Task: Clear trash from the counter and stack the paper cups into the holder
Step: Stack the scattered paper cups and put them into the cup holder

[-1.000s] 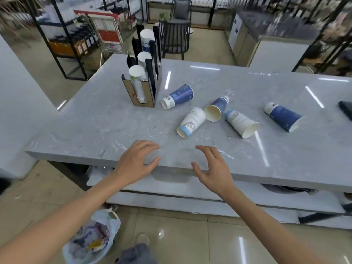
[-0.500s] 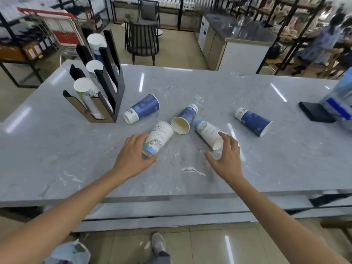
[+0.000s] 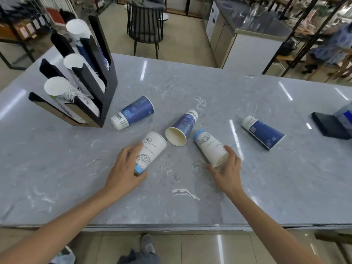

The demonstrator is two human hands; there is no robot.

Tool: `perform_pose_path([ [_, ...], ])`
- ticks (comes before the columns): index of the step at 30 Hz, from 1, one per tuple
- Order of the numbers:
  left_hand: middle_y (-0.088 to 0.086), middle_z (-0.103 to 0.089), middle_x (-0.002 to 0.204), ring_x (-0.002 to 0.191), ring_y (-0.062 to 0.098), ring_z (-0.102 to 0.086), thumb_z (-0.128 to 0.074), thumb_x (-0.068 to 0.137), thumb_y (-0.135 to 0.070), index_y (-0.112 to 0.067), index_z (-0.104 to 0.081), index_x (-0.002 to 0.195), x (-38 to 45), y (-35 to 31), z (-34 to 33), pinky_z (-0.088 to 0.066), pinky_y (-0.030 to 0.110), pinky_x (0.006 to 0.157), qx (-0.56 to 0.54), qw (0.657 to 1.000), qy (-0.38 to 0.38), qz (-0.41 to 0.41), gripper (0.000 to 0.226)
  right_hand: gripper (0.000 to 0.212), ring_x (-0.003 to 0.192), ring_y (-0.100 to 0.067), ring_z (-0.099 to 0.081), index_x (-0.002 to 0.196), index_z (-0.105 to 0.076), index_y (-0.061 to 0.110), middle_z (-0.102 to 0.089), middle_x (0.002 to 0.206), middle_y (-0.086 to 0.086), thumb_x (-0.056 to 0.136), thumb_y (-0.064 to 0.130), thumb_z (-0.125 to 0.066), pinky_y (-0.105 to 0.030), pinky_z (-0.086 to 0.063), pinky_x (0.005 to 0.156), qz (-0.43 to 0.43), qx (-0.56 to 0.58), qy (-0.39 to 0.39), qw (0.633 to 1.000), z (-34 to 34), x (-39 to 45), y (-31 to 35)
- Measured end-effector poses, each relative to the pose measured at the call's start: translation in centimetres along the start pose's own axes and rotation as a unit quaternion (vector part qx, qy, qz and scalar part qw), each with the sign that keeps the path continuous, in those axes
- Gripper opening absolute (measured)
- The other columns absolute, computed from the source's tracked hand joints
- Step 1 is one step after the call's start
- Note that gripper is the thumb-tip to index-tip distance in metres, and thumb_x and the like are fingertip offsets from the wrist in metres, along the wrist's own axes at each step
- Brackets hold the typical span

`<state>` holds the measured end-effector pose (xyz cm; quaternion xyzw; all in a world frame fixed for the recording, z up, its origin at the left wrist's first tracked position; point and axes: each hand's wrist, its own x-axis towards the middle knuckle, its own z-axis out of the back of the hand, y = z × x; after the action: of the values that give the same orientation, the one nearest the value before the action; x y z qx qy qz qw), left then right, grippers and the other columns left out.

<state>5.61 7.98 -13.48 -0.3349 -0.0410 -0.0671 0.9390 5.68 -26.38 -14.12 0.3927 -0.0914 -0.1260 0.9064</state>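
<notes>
Several paper cups lie on their sides on the grey marble counter (image 3: 57, 168). My left hand (image 3: 123, 170) is closed around the base end of a white cup (image 3: 152, 147) with a bridge drawing. My right hand (image 3: 227, 172) grips the open rim of a second white cup (image 3: 208, 145). Between them lies a blue cup (image 3: 182, 128), its mouth towards me. Another blue cup (image 3: 134, 113) rests beside the black cup holder (image 3: 108, 86) at the back left, which holds three stacks of cups. A third blue cup (image 3: 263, 131) lies to the right.
A small white scrap or mark (image 3: 185, 192) shows on the counter near the front edge. A flat black object (image 3: 331, 125) and a blue-and-white package (image 3: 345, 115) sit at the far right. A black chair (image 3: 146, 21) stands behind the counter.
Both hands moved from the counter's front edge forward to the two white cups and closed on them. The view came closer over the counter.
</notes>
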Motion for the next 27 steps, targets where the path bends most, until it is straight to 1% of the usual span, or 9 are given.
perform_pose_path([
  [3,-0.001,-0.043,0.134,0.116,0.019,-0.058,-0.082,0.074,-0.016,-0.023,-0.042,0.149,0.0,0.3,0.3,-0.047,0.028,0.088,-0.049,0.999,-0.02,0.012,0.086,0.087,0.133,-0.023,-0.041,0.145,-0.029,0.037,-0.038,0.13,0.016,0.077,0.036,-0.083,-0.043,-0.045,0.107,0.025,0.035,0.009,0.999,1.2,0.4,-0.5],
  [4,-0.002,-0.044,0.133,0.115,0.017,-0.058,-0.082,0.074,-0.013,-0.023,-0.044,0.148,0.0,0.4,0.5,-0.046,0.026,0.089,-0.062,0.998,-0.025,0.015,0.084,0.085,0.13,-0.024,-0.046,0.143,-0.031,0.039,-0.038,0.128,0.018,0.077,0.029,-0.084,-0.045,-0.049,0.104,0.03,0.049,0.013,0.998,1.8,0.5,-0.6],
  [6,-0.002,-0.047,0.132,0.115,0.012,-0.058,-0.081,0.074,-0.005,-0.021,-0.049,0.145,0.1,0.4,1.0,-0.043,0.018,0.091,-0.094,0.995,-0.03,0.019,0.08,0.084,0.124,-0.019,-0.053,0.14,-0.034,0.042,-0.04,0.133,0.01,0.077,0.02,-0.085,-0.045,-0.055,0.1,0.048,0.065,0.022,0.997,3.0,0.7,-0.6],
  [8,-0.001,-0.053,0.131,0.114,0.008,-0.057,-0.081,0.072,0.003,-0.018,-0.055,0.141,0.2,0.4,1.7,-0.042,0.008,0.091,-0.133,0.99,-0.038,0.023,0.077,0.083,0.124,-0.012,-0.054,0.138,-0.036,0.043,-0.042,0.141,0.005,0.076,0.017,-0.086,-0.038,-0.058,0.096,0.084,0.071,0.043,0.993,4.4,1.0,-0.6],
  [11,-0.004,-0.062,0.129,0.115,0.007,-0.061,-0.085,0.068,0.005,-0.021,-0.06,0.135,0.5,0.6,3.1,-0.05,0.016,0.095,-0.185,0.982,-0.024,0.013,0.076,0.087,0.125,-0.008,-0.055,0.141,-0.037,0.036,-0.044,0.145,0.007,0.073,0.017,-0.087,-0.021,-0.058,0.089,0.139,0.078,0.089,0.983,6.2,1.7,0.2],
  [13,-0.01,-0.065,0.129,0.117,0.005,-0.063,-0.086,0.068,0.005,-0.026,-0.06,0.132,0.6,0.7,4.0,-0.052,0.016,0.094,-0.209,0.978,-0.005,0.003,0.076,0.088,0.124,-0.005,-0.056,0.142,-0.037,0.035,-0.046,0.144,0.01,0.072,0.018,-0.087,-0.015,-0.056,0.085,0.166,0.082,0.124,0.975,7.1,2.4,1.2],
  [18,-0.011,-0.065,0.13,0.118,0.007,-0.064,-0.089,0.069,-0.005,-0.035,-0.059,0.129,1.5,-0.3,5.7,-0.053,0.015,0.092,-0.245,0.968,0.043,-0.021,0.074,0.089,0.127,-0.009,-0.057,0.141,-0.038,0.041,-0.049,0.141,0.021,0.071,0.019,-0.089,-0.021,-0.058,0.086,0.191,0.103,0.203,0.955,8.3,4.3,3.4],
  [22,-0.008,-0.066,0.131,0.121,0.009,-0.064,-0.087,0.066,-0.023,-0.035,-0.058,0.131,2.4,-1.7,7.2,-0.053,0.018,0.094,-0.264,0.961,0.063,-0.04,0.072,0.09,0.133,-0.014,-0.054,0.146,-0.039,0.032,-0.047,0.148,0.012,0.073,0.023,-0.089,-0.025,-0.06,0.086,0.234,0.104,0.249,0.934,8.7,6.1,4.9],
  [27,-0.009,-0.065,0.132,0.122,0.013,-0.063,-0.088,0.069,-0.022,-0.035,-0.058,0.134,3.4,-3.1,8.2,-0.055,0.024,0.097,-0.25,0.962,0.084,-0.072,0.072,0.09,0.136,-0.017,-0.053,0.148,-0.039,0.029,-0.045,0.151,0.007,0.074,0.023,-0.09,-0.033,-0.063,0.085,0.269,0.104,0.3,0.909,8.5,7.7,7.4],
])
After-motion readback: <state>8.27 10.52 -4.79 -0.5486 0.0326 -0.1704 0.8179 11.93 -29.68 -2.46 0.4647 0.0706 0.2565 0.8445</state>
